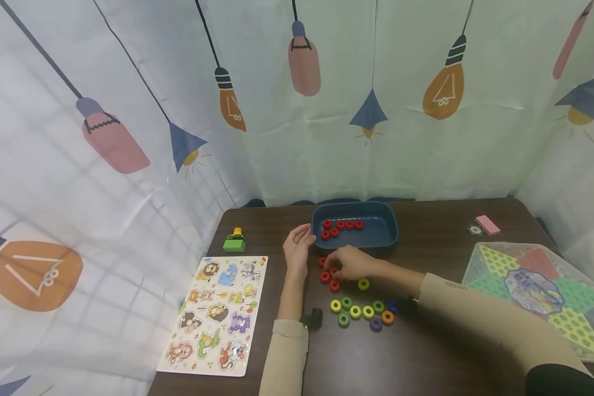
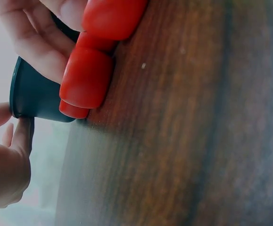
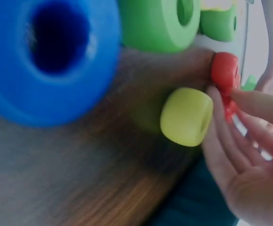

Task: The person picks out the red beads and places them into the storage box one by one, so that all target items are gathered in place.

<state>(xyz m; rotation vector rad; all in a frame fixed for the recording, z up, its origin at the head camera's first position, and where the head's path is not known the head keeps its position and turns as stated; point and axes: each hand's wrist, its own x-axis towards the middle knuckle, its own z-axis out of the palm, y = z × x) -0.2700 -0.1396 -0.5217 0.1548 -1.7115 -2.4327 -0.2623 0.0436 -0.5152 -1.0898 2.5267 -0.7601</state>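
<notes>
Table (image 1: 450, 352): dark wood, lying under both hands and bearing every item below. Curtain (image 1: 326, 110): white, printed with bulbs, hanging beyond the table, well past the fingertips. Game board (image 1: 539, 291): a star-patterned board sitting well to the right of the right hand. Puzzle (image 1: 216, 313): an animal peg board lying to the left of the left forearm. Tray (image 1: 355, 225): dark blue, standing just beyond both hands and holding a handful of red rings; the left wrist view is showing its wall close to the left fingers, though contact cannot be told. Left hand (image 1: 297, 247): resting on the table with fingers relaxed and nearly straight, gripping nothing, its tips lying just beside the tray's left end. Right hand (image 1: 348, 263): reaching across with fingers curled over the red rings (image 1: 329, 278) lying loose on the table just beside the left hand; the right wrist view is showing the fingertips pinching one red ring. Mixed rings (image 1: 363, 313): green, yellow, orange and blue, clustering near the right forearm, on the near side of the right hand, with one yellow ring (image 1: 363, 284) lying just beside that hand. Green block (image 1: 234, 243): sitting to the left of the left hand. Pink block (image 1: 488, 224): lying well to the right of both hands.
</notes>
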